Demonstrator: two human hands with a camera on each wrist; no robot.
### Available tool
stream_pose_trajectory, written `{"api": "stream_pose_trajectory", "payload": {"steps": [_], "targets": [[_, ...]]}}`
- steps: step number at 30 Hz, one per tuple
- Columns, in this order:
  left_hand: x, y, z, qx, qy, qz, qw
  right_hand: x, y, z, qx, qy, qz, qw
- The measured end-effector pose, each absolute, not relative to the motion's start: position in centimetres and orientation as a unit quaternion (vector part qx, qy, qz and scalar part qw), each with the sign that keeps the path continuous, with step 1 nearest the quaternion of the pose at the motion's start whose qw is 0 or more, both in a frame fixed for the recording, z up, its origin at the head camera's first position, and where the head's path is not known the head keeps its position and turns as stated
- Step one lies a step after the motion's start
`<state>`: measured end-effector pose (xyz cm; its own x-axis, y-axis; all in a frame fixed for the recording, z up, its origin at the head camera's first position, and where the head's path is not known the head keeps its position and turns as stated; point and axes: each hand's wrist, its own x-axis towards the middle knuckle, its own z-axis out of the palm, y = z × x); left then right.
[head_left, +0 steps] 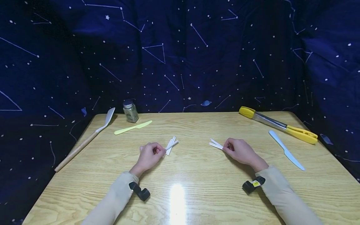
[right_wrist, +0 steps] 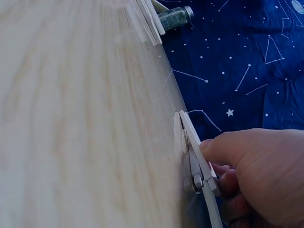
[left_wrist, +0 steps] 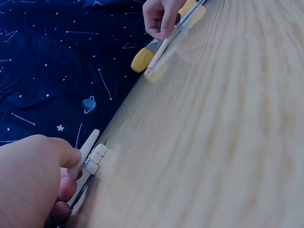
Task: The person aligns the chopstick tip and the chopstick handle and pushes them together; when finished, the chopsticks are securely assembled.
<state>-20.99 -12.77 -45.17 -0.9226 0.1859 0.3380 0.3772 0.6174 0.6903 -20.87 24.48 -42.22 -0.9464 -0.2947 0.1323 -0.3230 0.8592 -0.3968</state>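
My left hand (head_left: 150, 155) pinches a short white stick (left_wrist: 86, 151) between thumb and fingertips. It slants over a small group of white sticks (head_left: 170, 146) on the table, whose square ends show in the left wrist view. On the other side, my right hand (head_left: 241, 151) has thumb and fingers on a white stick (right_wrist: 195, 142) at the edge of a second small bunch. In the head view those white sticks (head_left: 215, 144) stick out leftward past the fingertips. The curled fingers partly hide both bunches, so their exact number is unclear.
On the wooden table (head_left: 194, 168), a spatula (head_left: 84, 142), a spice jar (head_left: 130, 112) and a yellow knife (head_left: 133, 127) lie or stand at left. Yellow-ended tongs (head_left: 277, 124) and a light blue knife (head_left: 287, 150) lie at right. Behind hangs a starry cloth (head_left: 185, 56).
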Motion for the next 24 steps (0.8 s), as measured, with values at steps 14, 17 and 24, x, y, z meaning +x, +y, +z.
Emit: {"api": "stream_pose_trajectory", "payload": {"steps": [14,17,24], "targets": [[-21.02,-12.93,-45.18,-0.137,-0.873,-0.454,0.116,-20.75,24.22,-41.99,0.16,-0.961,0.224,0.033],[-20.94,-12.89,-45.08,-0.134,-0.868,-0.466,0.109,-20.73,24.21,-41.95,0.162,-0.96,0.227,0.033],[-20.83,-12.66,-45.16,-0.142,-0.86,-0.472,0.133,-20.6,24.19,-41.76,0.159,-0.959,0.233,0.025]]}}
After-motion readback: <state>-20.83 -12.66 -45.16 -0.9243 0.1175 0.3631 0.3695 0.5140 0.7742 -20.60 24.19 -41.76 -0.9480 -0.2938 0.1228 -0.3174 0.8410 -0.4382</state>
